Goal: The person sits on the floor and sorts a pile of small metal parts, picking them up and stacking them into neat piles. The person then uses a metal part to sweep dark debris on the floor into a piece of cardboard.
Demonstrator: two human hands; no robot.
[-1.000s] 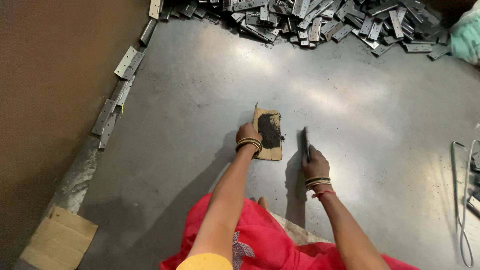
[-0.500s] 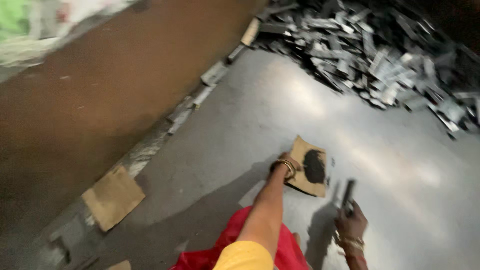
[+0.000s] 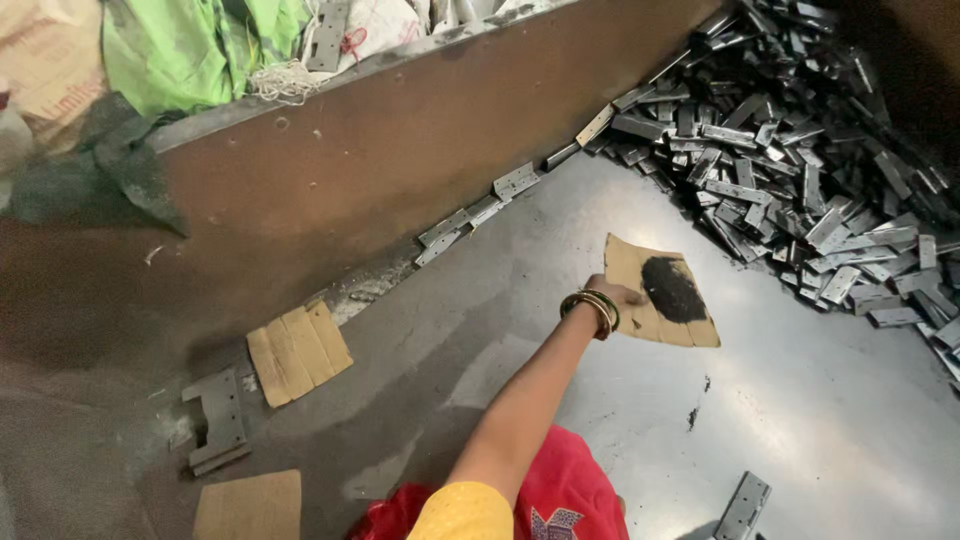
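My left hand, with bangles at the wrist, grips the near edge of a torn brown cardboard piece. The cardboard carries a black smear in its middle and is tilted just above the grey metal floor. A few black crumbs lie on the floor below it. My right hand is out of view. A flat grey metal hinge lies at the bottom edge, right of my red clothing.
A big heap of grey metal hinges fills the upper right. More hinges line the foot of the brown wall. Cardboard scraps and a metal piece lie at left. Sacks and green cloth sit above the wall.
The view has swung left. My left hand has raised and tilted the cardboard off the floor. My right hand, which held a dark metal piece, has dropped out of the frame.
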